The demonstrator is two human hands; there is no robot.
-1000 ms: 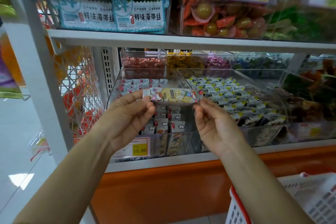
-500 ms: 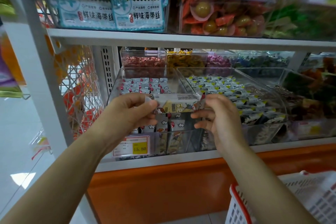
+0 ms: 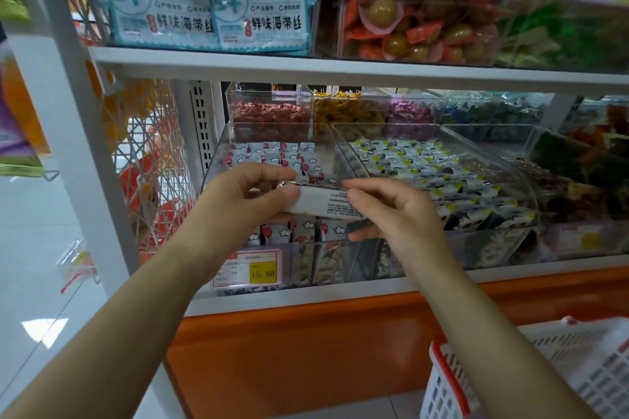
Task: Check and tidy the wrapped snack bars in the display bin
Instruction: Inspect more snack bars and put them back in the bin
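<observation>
Snack bar [image 3: 323, 202], white printed back showing; left hand [image 3: 238, 204] and right hand [image 3: 405, 218] each pinch one end.

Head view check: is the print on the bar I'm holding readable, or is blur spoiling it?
Head view: the print on the snack bar, pinched between left hand and right hand, is too soft to read; the yellow price tag reads 16.80; the upper right corner is blurred; a bright reflection marks the floor at lower left.
</observation>
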